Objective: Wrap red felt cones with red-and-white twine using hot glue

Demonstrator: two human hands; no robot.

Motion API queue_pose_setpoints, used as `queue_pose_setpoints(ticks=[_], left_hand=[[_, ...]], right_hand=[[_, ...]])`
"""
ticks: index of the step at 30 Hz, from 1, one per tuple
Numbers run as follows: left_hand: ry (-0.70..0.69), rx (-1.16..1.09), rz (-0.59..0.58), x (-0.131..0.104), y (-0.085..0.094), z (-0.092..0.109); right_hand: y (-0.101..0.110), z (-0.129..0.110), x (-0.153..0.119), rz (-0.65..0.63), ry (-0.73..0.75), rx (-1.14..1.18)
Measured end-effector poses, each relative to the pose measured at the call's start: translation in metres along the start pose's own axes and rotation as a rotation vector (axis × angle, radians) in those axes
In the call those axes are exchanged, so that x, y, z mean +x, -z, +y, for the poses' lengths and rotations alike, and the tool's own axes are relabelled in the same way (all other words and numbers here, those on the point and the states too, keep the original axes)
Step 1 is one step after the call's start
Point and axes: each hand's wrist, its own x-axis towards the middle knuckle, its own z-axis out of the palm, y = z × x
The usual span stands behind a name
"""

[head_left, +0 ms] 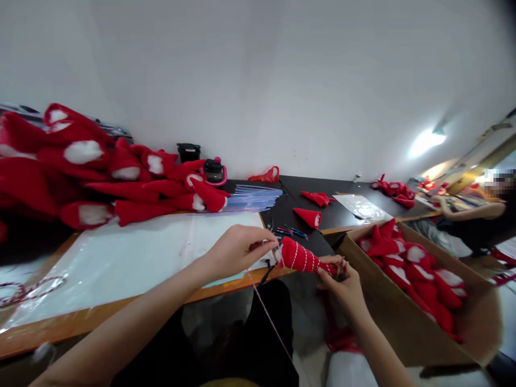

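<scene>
Between my hands is a small red felt cone hat (299,256), lying nearly sideways, with red-and-white twisted cord wound round it in spaced turns. My right hand (342,279) is closed round its narrow end. At the wide end, the thumb and fingers of my left hand (248,248) pinch the cord, close against the hat's rim. A loose length of the cord (268,314) hangs from under my left hand past my lap. What lies inside the hat is mostly hidden. Just beyond it, pens (296,232) and another red cone (308,217) lie on the dark tabletop.
A large heap of white-stuffed red cones (133,172) covers the table's left side. A cardboard box (363,301) of similar pieces stands at my right. Clear plastic sheeting (161,258) covers the near table. A co-worker (479,215) sits far right.
</scene>
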Motion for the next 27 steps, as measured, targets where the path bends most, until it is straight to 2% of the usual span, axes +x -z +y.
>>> queue_pose_setpoints(ticks=[4,7,10,13,15,17,19,23,25,27], left_hand=[[-0.095,-0.149,-0.119,0.014,0.016,-0.006],[-0.083,-0.152,-0.108,0.021,0.020,-0.012],[-0.010,-0.123,-0.083,0.025,0.017,-0.034],[0.089,-0.067,-0.123,0.017,0.006,-0.066],[0.103,0.008,-0.124,0.000,-0.006,-0.082],[0.052,0.058,-0.012,-0.027,-0.017,-0.088],[-0.043,0.045,0.115,-0.058,-0.027,-0.083],[-0.179,0.040,0.153,-0.106,-0.040,-0.063],[-0.167,0.095,0.244,-0.120,-0.044,-0.061],[-0.102,0.182,0.382,-0.131,-0.047,-0.063]], right_hand=[[-0.003,-0.013,-0.008,-0.129,0.089,-0.070],[-0.004,-0.021,-0.011,-0.231,0.122,-0.107],[-0.004,-0.026,-0.012,-0.303,0.066,-0.025],[-0.008,-0.027,-0.006,-0.311,-0.033,0.144],[-0.013,-0.025,0.003,-0.334,-0.102,0.227],[-0.023,-0.021,0.014,-0.381,-0.168,0.279],[-0.037,-0.016,0.025,-0.439,-0.210,0.303],[-0.079,-0.010,0.047,-0.546,-0.251,0.298],[-0.104,-0.009,0.058,-0.585,-0.258,0.274],[-0.128,-0.011,0.067,-0.564,-0.247,0.240]])
